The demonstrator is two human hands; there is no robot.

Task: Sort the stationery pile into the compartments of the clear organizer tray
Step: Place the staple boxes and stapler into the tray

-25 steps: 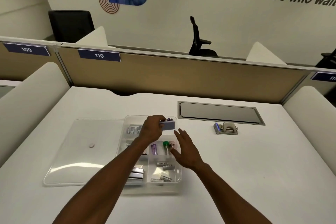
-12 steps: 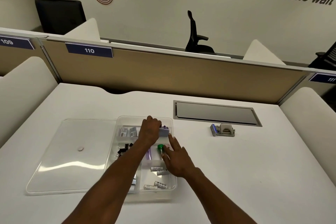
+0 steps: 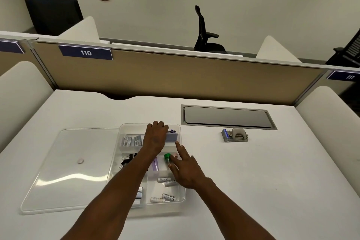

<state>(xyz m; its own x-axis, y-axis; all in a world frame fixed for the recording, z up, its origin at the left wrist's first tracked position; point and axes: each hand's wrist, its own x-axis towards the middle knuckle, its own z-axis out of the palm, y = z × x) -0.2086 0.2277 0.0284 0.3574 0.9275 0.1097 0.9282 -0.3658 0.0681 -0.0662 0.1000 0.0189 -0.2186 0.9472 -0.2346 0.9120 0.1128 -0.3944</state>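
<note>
Clear organizer tray [image 3: 182,191] holds a lilac-grey stapler [image 3: 171,137], far compartment.

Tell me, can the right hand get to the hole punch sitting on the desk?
Probably yes. The hole punch sits alone on the white desk, outside the tray, with bare desk between it and the right hand. That hand holds nothing; its fingers are spread open.
</note>
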